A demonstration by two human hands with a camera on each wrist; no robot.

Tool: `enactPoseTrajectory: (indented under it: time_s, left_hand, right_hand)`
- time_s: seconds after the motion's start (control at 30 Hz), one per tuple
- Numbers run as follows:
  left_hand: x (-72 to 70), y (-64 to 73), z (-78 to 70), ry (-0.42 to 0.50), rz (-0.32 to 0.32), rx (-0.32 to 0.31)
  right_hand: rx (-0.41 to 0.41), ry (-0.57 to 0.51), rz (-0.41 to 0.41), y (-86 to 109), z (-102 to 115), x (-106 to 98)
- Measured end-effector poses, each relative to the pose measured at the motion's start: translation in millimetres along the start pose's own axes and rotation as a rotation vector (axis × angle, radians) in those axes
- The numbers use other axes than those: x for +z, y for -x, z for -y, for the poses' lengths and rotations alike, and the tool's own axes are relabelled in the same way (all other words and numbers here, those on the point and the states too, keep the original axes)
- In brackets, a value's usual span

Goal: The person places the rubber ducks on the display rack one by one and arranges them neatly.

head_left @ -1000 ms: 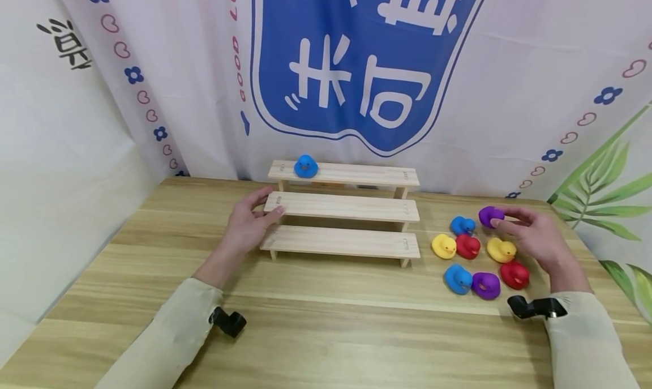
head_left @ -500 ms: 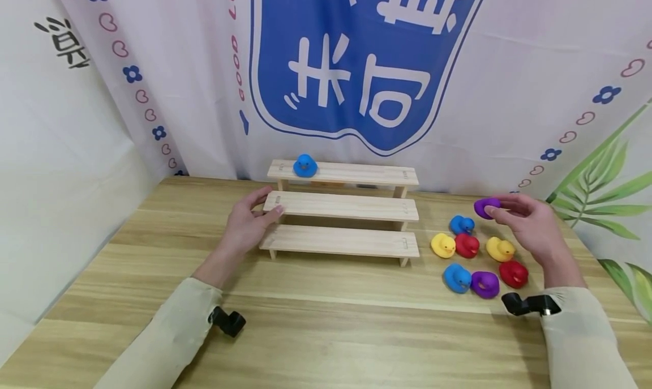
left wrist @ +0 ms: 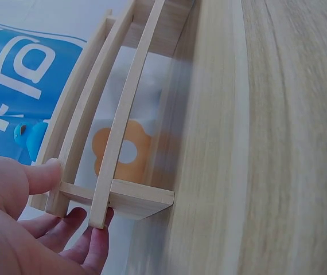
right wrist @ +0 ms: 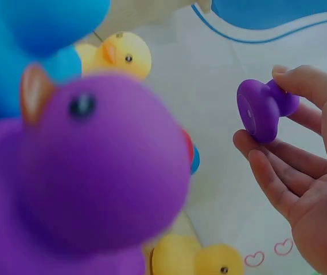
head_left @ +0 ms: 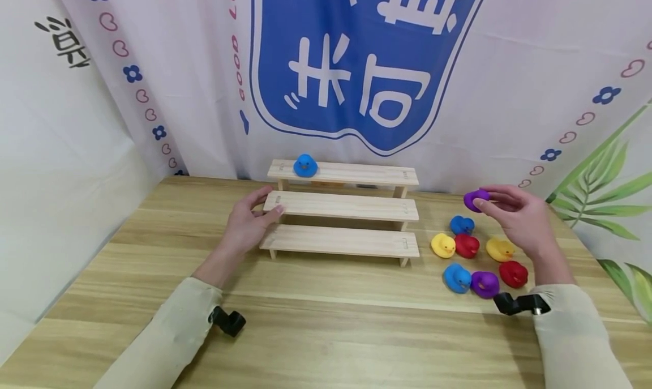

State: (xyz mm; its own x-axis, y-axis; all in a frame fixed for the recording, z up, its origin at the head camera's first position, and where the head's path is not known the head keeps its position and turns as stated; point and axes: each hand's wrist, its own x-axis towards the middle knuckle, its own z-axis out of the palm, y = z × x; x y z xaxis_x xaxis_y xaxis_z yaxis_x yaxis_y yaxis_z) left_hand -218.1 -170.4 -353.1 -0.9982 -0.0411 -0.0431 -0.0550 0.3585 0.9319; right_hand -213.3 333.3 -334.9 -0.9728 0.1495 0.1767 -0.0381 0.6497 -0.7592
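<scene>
Purple duck (head_left: 475, 202), pinched by R hand (head_left: 522, 222), has been moved twd rack (head_left: 341, 206) (L end gripped by L hand (head_left: 246, 223)), so pick-up's apparently done.

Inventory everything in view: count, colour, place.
Wood-grain table: one, tan, underneath.
Three-tier wooden stand: one, pale, on table.
Blue rubber ducks: three, blue, one top tier, two table right.
Red rubber ducks: two, red, right.
Yellow rubber ducks: two, yellow, right.
Purple rubber ducks: two, purple, one right, one held.
Printed cloth backdrop: one, white-blue, behind.
Flower shape: one, orange, behind stand.
Sleeves: two, cream, lower edge.
Wrist devices: two, black, at sleeves.
Left hand: one, bare, gripping stand.
Right hand: one, bare, holding purple duck.
</scene>
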Motion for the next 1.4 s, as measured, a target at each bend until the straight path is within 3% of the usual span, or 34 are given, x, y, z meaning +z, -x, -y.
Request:
enactPoseTrajectory:
  time_s: [0.43, 0.93, 1.23, 1.4]
  left_hand:
    - [-1.6, -2.0, 0.2, -0.025, -0.008, -0.002]
    - [-2.8, -1.7, 1.4, -0.026, -0.004, -0.005]
    - [-2.6, -1.0, -0.4, -0.026, -0.004, 0.001]
    - [-0.4, -1.3, -1.3, -0.016, 0.001, 0.003]
  right_hand:
    - [-0.154, -0.046, -0.077, -1.2, 24.5, 12.1]
    - [-0.288, -0.133, -0.103, 1.8, 46.2, 25.8]
    - [-0.339, -0.149, -0.146, 2.1, 57.6, 36.6]
    - [-0.323, -0.163, -0.136, 0.2, 65.5, 42.0]
